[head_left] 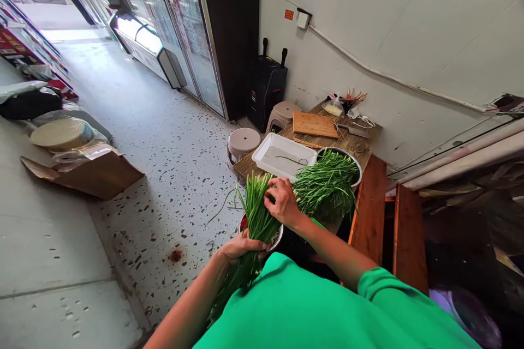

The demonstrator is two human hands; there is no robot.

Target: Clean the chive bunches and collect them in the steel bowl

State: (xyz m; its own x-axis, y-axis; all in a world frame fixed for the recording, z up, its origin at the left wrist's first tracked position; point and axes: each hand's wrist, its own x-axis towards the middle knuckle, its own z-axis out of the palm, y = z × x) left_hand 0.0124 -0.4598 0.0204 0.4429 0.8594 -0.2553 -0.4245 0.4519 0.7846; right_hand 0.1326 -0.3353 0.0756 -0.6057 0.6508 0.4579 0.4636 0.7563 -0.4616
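Observation:
My left hand [242,245] is wrapped round a thick bunch of garlic chives [257,210], held upright in front of my green shirt with the pale cut ends on top. At the upper right side of that bunch, my right hand [282,202] has its fingers curled in a pinch against the stems; the exact stalks between the fingertips are partly hidden. Behind the bunch shows the rim of a bowl [279,240]. More garlic chives [327,182] lie heaped in a round metal bowl [359,173] on the table. One loose stalk lies in a white tray [272,161].
On the wooden table [358,144] are a cutting board [315,124], a cleaver [357,131] and a plastic bag [333,106]. Plastic stools [243,142] stand beside it. A wooden bench [368,207] is at right, a cardboard box [94,172] at left, a glass-door fridge [192,27] beyond.

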